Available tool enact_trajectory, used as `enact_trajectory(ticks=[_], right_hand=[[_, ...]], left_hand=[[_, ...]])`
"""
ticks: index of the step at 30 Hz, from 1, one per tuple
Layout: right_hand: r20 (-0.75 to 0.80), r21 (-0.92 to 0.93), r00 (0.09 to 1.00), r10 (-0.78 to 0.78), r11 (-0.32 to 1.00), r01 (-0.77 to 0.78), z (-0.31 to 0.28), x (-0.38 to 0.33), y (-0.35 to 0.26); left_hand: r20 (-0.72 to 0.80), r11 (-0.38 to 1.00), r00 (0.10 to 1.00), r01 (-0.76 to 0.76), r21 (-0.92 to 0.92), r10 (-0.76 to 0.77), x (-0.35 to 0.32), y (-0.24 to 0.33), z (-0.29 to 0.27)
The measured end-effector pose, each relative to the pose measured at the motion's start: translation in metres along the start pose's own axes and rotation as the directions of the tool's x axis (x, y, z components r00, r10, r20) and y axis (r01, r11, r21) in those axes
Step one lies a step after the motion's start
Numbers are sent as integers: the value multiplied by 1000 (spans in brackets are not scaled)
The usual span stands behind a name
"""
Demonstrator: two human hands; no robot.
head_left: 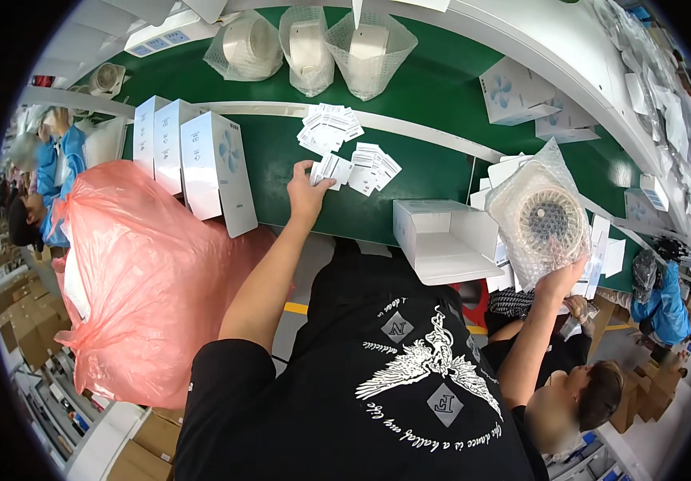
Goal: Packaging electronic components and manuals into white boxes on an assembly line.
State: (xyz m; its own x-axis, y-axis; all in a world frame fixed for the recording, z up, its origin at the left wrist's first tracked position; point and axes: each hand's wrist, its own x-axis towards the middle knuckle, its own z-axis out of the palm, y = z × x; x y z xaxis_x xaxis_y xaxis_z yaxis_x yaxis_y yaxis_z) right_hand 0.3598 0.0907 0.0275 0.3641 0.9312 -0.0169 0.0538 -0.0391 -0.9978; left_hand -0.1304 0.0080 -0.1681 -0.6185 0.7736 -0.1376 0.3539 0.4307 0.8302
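Note:
My left hand [307, 194] pinches the edge of a small white printed leaflet [333, 168] over the green table. Just beyond it lie two loose piles of similar leaflets, one farther back [325, 128] and one to the right [373, 170]. On the right, my right hand [562, 278] grips the near lower side of a white fan [544, 218] wrapped in clear bubble wrap. Its fingers are partly hidden by the wrap. Between my hands, an open white box [456, 239] rests at the table's front edge, its opening turned toward me.
White boxes with a blue fan picture [215, 164] stand left. Behind a pale rail are several bubble-wrapped fans [307, 50] and more boxes [515, 94]. A large pink plastic bag [157, 272] bulges beside my left arm. A co-worker [594, 393] sits close by my right arm.

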Motion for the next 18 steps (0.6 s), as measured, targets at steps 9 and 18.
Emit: enact_trajectory(ticks=[9,18], right_hand=[[46,-40,992,-117,992,119,7,28,-23],[246,-8,946,-213,975,221,28,34,-64]], left_hand=[[-101,971,992,-45,233,70,8,45,-42],[304,560,525,-828,-36,795,-72,243,-7]])
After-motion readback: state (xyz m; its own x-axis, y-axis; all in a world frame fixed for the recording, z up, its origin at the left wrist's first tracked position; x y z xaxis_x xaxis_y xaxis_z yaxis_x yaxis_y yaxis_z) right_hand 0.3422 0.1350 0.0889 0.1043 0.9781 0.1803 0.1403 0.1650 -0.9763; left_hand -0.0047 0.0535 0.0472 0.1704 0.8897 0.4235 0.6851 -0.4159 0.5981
